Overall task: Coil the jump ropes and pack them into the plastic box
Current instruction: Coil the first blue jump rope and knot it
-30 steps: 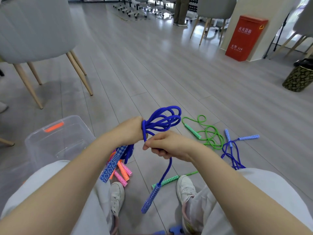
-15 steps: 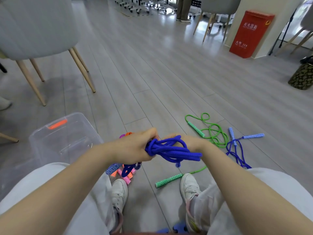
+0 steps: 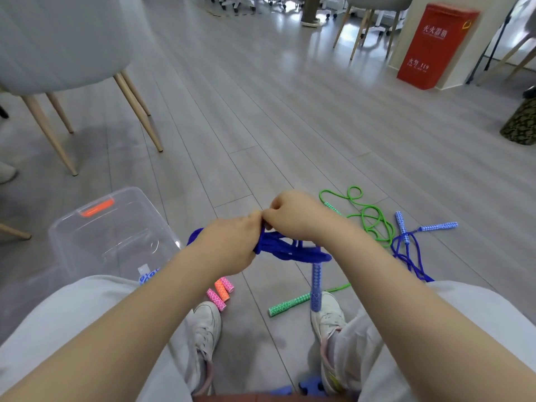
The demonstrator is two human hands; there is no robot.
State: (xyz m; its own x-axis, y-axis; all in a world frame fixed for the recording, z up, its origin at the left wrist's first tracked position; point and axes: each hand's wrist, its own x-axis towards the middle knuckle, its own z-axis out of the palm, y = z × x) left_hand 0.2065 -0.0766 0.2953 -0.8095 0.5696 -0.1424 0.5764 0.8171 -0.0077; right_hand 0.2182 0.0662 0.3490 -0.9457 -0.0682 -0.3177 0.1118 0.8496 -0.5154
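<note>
Above the floor [image 3: 290,111], both the left hand [image 3: 229,245] and right hand [image 3: 293,216] curled tight around the coiled blue jump rope [image 3: 290,250].

A seated person's two hands [image 3: 232,245] [image 3: 293,216] are met at centre, a coiled rope [image 3: 290,250] held between them. A plastic box [image 3: 72,236] is placed on the floor at nine o'clock. Two loose ropes [image 3: 374,221] [image 3: 409,250] are spread at three o'clock. A chair [image 3: 58,42] is set at eleven o'clock
</note>
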